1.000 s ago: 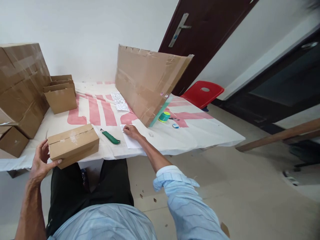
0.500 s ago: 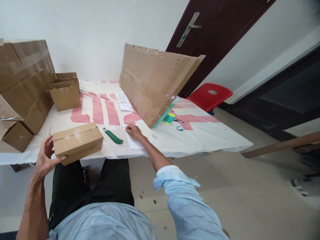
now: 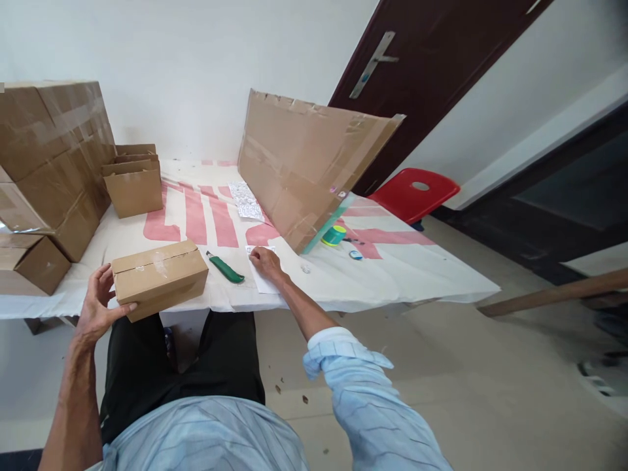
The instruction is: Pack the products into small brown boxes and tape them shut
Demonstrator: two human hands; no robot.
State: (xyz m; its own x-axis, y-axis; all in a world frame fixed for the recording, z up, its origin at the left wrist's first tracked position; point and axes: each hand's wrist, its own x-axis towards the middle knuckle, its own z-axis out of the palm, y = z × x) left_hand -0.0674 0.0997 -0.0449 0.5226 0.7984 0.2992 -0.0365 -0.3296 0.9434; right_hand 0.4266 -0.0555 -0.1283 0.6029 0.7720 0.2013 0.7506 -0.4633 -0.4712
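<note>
A closed cardboard box (image 3: 161,278) sits tilted at the table's front edge. My left hand (image 3: 101,304) grips its left end, thumb along the lower front and fingers behind the corner. Over a white sheet of paper (image 3: 265,285) lying flat, my right hand (image 3: 265,263) has its fingers curled together near the sheet's far left corner. Whatever the fingertips may pinch is hidden. Between the box and the sheet lies a green utility knife (image 3: 226,269), its tip pointing up and left.
Stacked large cartons (image 3: 53,157) and open small boxes (image 3: 132,186) stand at left. A big cardboard panel (image 3: 314,163) leans upright behind my right hand. Beside it are a green tape roll (image 3: 334,235), a small blue roll (image 3: 356,255) and printed sheets (image 3: 245,200). A red chair (image 3: 415,193) stands beyond.
The whole view has shifted slightly, so things appear a little further right. My left hand still holds the box, and my right hand stays at the paper's far corner.
</note>
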